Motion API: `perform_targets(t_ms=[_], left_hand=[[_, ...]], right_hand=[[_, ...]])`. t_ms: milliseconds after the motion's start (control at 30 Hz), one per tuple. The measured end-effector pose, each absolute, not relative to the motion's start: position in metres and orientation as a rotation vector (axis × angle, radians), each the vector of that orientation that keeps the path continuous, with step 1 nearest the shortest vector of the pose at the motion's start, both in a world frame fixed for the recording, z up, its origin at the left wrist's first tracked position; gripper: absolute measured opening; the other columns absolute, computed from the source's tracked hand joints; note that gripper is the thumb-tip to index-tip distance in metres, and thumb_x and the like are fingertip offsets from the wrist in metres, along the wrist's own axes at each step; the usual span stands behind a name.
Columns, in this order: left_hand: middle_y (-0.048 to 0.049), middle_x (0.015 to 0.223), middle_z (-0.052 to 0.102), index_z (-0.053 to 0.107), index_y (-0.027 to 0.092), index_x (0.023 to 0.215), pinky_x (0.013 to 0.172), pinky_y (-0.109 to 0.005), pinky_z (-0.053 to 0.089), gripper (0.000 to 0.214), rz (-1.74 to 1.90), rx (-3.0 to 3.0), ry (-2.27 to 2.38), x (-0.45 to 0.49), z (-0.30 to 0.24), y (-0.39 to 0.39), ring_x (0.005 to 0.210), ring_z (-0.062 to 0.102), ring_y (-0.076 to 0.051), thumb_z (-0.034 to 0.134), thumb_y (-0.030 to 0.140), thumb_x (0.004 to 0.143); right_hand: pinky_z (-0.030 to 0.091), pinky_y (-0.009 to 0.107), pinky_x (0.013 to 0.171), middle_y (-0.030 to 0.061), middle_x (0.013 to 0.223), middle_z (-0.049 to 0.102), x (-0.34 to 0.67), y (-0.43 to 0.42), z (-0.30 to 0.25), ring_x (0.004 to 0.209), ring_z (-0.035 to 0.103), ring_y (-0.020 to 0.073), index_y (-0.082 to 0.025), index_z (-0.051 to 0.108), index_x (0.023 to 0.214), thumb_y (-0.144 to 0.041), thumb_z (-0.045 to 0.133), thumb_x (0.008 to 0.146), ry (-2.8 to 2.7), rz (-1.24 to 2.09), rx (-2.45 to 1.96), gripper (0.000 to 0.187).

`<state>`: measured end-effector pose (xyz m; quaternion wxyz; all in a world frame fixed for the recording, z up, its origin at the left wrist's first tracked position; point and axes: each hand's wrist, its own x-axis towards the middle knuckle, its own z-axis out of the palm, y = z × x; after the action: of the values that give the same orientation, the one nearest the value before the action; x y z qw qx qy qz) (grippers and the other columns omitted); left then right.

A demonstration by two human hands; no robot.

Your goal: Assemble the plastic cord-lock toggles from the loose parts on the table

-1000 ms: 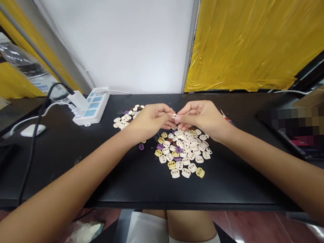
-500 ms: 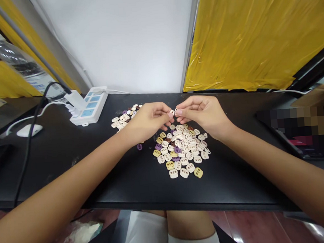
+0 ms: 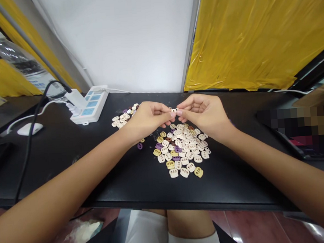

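Above the far edge of the larger pile, my two hands meet fingertip to fingertip. My left hand [image 3: 147, 117] is closed in a pinch on a small cream cord lock part [image 3: 174, 110]. Thumb and fingers of my right hand [image 3: 203, 113] pinch another cream cord lock part [image 3: 177, 110]. The two parts touch or nearly touch, and the fingertips hide most of them. Below lies a pile of two-hole cord locks [image 3: 190, 145], mostly cream, with some yellow, purple and brown ones. A smaller cord lock pile [image 3: 120, 120] is partly hidden behind my left hand.
A white power strip [image 3: 94, 107] with plugs and cables stands at the back left. Near it are a white earbud case [image 3: 29, 129], a black cable [image 3: 31, 134] and a water bottle [image 3: 21, 61]. The black table [image 3: 122, 183] meets a white panel [image 3: 117, 39] behind.
My hands have come slightly closer together. The small gap between the two cream parts has closed or nearly closed. The piles look unchanged.
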<state>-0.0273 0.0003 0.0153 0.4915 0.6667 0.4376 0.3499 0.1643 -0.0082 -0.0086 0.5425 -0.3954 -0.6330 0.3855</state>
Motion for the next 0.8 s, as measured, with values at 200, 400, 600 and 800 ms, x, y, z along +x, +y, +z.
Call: perform_targets(t_ms=[200,400,600,800], left_hand=[[-0.0046,0.077,0.076,0.076,0.013,0.079,0.058,-0.02,0.048,0.016,0.836,1.73,1.042,-0.029,0.014,0.002,0.062,0.061,-0.008,0.077,0.028,0.085],[-0.0044,0.074,0.075,0.073,0.013,0.077,0.056,-0.019,0.047,0.019,0.86,1.773,1.036,-0.03,0.017,0.001,0.06,0.061,-0.008,0.079,0.03,0.083],[-0.0043,0.069,0.073,0.07,0.013,0.072,0.054,-0.019,0.047,0.017,0.889,1.83,1.059,-0.027,0.016,-0.005,0.059,0.061,-0.009,0.077,0.025,0.082],[-0.0052,0.068,0.074,0.069,0.013,0.072,0.056,-0.021,0.049,0.016,0.883,1.842,1.047,-0.027,0.011,-0.004,0.057,0.062,-0.009,0.071,0.022,0.085]], right_hand=[[0.061,0.032,0.06,0.0041,0.071,0.075,0.166,-0.008,-0.007,0.062,0.069,0.016,-0.018,0.077,0.078,-0.039,0.094,0.065,-1.546,0.919,-0.896,0.029],[0.06,0.031,0.057,0.0034,0.069,0.075,0.166,-0.009,-0.004,0.059,0.068,0.015,-0.018,0.078,0.077,-0.042,0.093,0.065,-1.539,0.931,-0.899,0.03],[0.057,0.027,0.049,0.0018,0.062,0.072,0.16,-0.013,-0.006,0.052,0.065,0.0128,-0.017,0.076,0.073,-0.034,0.096,0.061,-1.481,0.948,-0.94,0.03],[0.058,0.027,0.049,0.0012,0.062,0.072,0.156,-0.02,-0.01,0.052,0.065,0.0125,-0.017,0.075,0.073,-0.033,0.095,0.064,-1.443,0.916,-0.962,0.027]])
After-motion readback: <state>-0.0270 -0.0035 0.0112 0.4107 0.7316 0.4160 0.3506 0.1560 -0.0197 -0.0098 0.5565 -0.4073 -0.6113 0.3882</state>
